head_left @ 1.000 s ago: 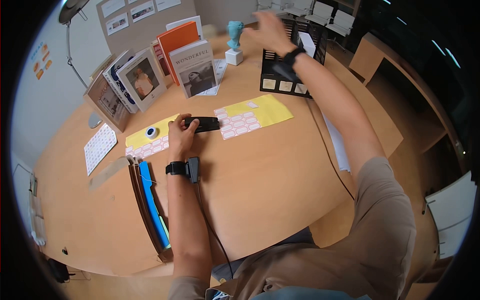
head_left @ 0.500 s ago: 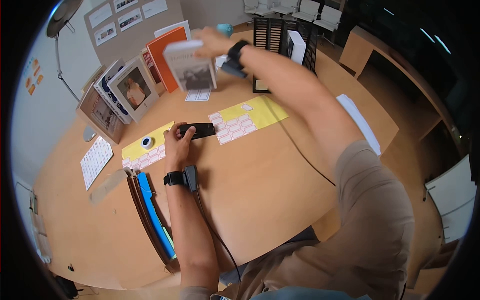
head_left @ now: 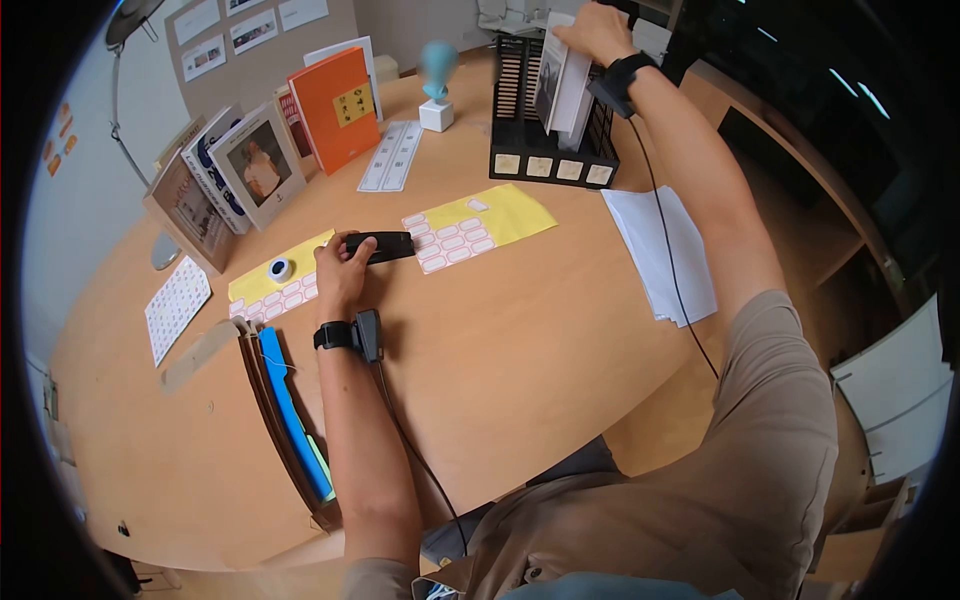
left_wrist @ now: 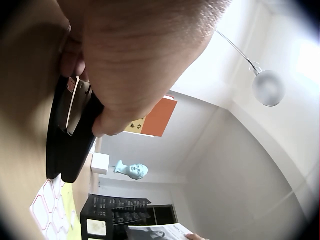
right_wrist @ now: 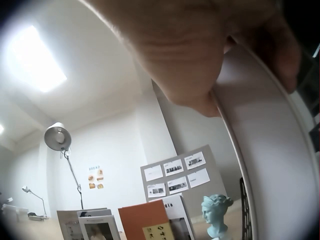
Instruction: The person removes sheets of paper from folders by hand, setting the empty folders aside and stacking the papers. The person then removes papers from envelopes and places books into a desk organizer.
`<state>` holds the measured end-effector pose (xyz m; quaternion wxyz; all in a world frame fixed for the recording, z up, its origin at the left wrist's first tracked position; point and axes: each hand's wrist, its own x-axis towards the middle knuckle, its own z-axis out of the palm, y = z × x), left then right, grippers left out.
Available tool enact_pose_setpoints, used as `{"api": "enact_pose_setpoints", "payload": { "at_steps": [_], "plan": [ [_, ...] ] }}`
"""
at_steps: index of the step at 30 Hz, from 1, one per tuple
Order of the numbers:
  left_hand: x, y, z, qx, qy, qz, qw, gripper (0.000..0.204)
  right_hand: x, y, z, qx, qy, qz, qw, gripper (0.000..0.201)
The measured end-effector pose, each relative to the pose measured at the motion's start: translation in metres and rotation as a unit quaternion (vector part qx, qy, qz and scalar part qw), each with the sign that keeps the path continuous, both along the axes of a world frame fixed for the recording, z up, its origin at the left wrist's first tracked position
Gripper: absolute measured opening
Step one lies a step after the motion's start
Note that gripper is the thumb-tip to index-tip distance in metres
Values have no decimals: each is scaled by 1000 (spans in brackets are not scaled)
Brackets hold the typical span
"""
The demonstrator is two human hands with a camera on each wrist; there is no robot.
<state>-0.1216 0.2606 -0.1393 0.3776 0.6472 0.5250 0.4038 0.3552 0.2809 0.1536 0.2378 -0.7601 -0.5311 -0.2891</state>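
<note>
At the black file rack [head_left: 512,135], my right hand [head_left: 600,35] grips the top of a white book [head_left: 550,85] with a black-and-white picture on its cover. The book stands upright in the rack's right part, beside another white block-like item. Up close in the right wrist view, fingers and thumb straddle the book's thickness [right_wrist: 265,130]. My left hand [head_left: 342,275] holds a black stapler [head_left: 390,247] at the middle of the table. Its thumb lies along the stapler's side, and the stapler's front end meets a yellow label sheet [head_left: 525,212].
Several books stand at the back left, among them an orange book [head_left: 320,105]. A blue bust [head_left: 437,75] sits between them and the rack. Loose white papers [head_left: 655,245] lie at right, an accordion folder [head_left: 290,400] at left. A cable [head_left: 665,220] trails from the right wrist.
My right hand has taken the white book from beside the orange one and carried it right into the rack. The left hand still holds the stapler.
</note>
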Motion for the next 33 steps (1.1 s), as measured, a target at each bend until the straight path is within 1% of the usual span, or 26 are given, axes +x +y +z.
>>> {"api": "enact_pose_setpoints", "payload": {
  "at_steps": [1, 3, 4, 7, 8, 9, 11, 12, 13, 16, 18, 21, 23, 25, 27, 28, 29, 31, 32, 33],
  "plan": [
    [0, 0, -1, -3, -2, 0, 1000, 49, -5, -1, -5, 1, 1, 1, 1000, 51],
    [-1, 2, -3, 2, 0, -3, 1000, 50, -17, -2, -18, 4, 15, -10, 1000, 45],
    [-2, 3, -4, 6, 0, -7, 1000, 51, -20, 5, -26, 28, 30, -14, 999, 44],
    [-2, 4, -5, 0, -7, -3, 1000, 51, -27, 21, -46, 44, 44, -15, 998, 41],
    [-2, 4, -6, -1, -2, 1, 1000, 53, -30, 24, -54, 34, 68, -23, 997, 47],
    [-2, 4, -5, 0, 0, 5, 1000, 53, -30, 32, -62, 35, 69, -19, 997, 47],
    [0, 1, -3, -3, 8, 11, 1000, 54, -22, 48, -85, 33, 130, -34, 990, 55],
    [1, -2, -1, -3, 2, 16, 1000, 56, -21, 48, -90, -3, 137, -29, 990, 61],
    [1, -4, 1, -4, 3, 19, 1000, 56, -20, 53, -97, 9, 109, -31, 994, 56],
    [0, -6, 4, -5, 1, 17, 1000, 55, -25, 56, -104, 28, 79, -28, 996, 61],
    [2, -5, 4, -11, 3, 15, 1000, 56, -28, 48, -105, -44, 107, -19, 993, 52],
    [2, -4, 1, 3, 4, 19, 1000, 56, -34, 39, -109, -34, 133, -12, 990, 53],
    [3, -5, -1, 21, 3, 29, 999, 55, -36, 36, -110, -77, 80, -27, 993, 58],
    [6, -9, 0, 37, 0, 41, 998, 55, -44, 28, -96, -127, 10, -11, 992, 63],
    [8, -10, 0, 55, 7, 61, 997, 53, -63, 35, -91, -7, -67, -41, 997, 61],
    [8, -9, -1, 57, 10, 60, 996, 54, -72, 41, -85, 58, -147, -13, 987, 63],
    [8, -8, -2, 56, 9, 66, 996, 54, -83, 49, -78, 54, -146, 42, 987, 58],
    [9, -6, -5, 70, 27, 61, 995, 55, -140, 56, -59, -3, -110, 135, 985, 51],
    [10, -2, -11, 73, 30, 67, 995, 56, -167, 66, -59, -10, -120, 180, 976, 48],
    [9, -3, -9, 73, 30, 69, 994, 56, -195, 78, -60, -16, -130, 225, 965, 45]
  ]
}}
